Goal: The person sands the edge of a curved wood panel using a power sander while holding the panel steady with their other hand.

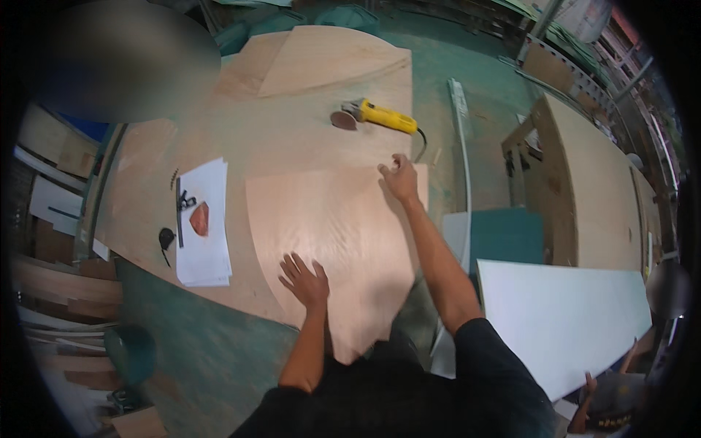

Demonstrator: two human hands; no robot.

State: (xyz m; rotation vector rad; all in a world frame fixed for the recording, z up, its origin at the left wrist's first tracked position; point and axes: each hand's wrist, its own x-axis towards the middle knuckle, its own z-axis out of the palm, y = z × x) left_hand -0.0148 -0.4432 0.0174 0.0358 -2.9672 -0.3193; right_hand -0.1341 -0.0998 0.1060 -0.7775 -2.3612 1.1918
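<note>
A curved plywood panel [328, 226] lies in front of me on a larger wooden board, its pointed end reaching toward my body. My left hand [305, 283] rests flat on the panel's left side, fingers spread. Over the panel's far right corner, my right hand [399, 179] hovers or lightly touches, its fingers bent and thumb apart, nothing visible in it. Beyond it, a yellow angle grinder [385, 117] with a brown sanding disc [343, 120] lies on the board, its dark cord [423, 146] trailing off the right edge.
White paper sheets [212, 255] at left carry a combination square [180, 212] and a reddish piece [200, 219]; a black tape measure [166, 237] lies beside them. At right stand a white panel [562, 314] and a wooden cabinet [591, 182]. Another person's hand [588, 387] shows lower right.
</note>
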